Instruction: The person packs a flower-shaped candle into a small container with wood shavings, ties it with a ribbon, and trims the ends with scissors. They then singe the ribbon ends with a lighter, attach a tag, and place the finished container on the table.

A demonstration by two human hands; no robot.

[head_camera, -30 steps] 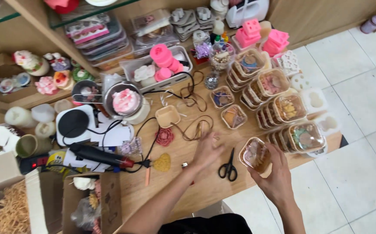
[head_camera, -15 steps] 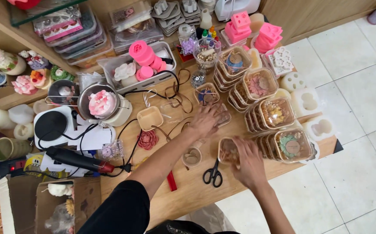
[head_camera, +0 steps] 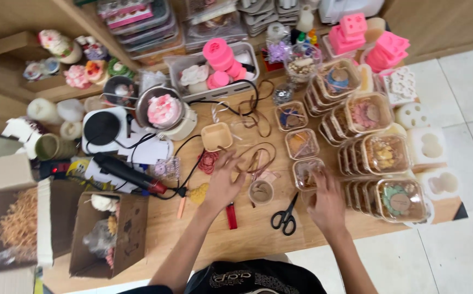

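Observation:
My left hand (head_camera: 223, 182) hovers palm down over the wooden table (head_camera: 247, 245) with its fingers spread and nothing in it. It is between a red flower piece (head_camera: 208, 161) and a loop of brown ribbon (head_camera: 255, 157). My right hand (head_camera: 326, 202) has its fingers on the near edge of a small clear square container (head_camera: 305, 170). This container stands in line with two similar ones (head_camera: 301, 143). Between my hands lie a small round cup (head_camera: 261, 191), a red lighter (head_camera: 231, 215) and black scissors (head_camera: 285, 219).
Stacks of clear containers (head_camera: 381, 155) fill the right side, with white moulds (head_camera: 427, 144) beyond them. Pink moulds (head_camera: 351, 30) stand at the back. On the left are a hot plate (head_camera: 103, 128), a pot with a pink flower (head_camera: 163, 111), a heat gun (head_camera: 125, 171) and open cardboard boxes (head_camera: 130, 239).
My right hand has brought the clear container from the air down onto the table beside the other two. My left hand has drawn back from the containers toward the ribbon.

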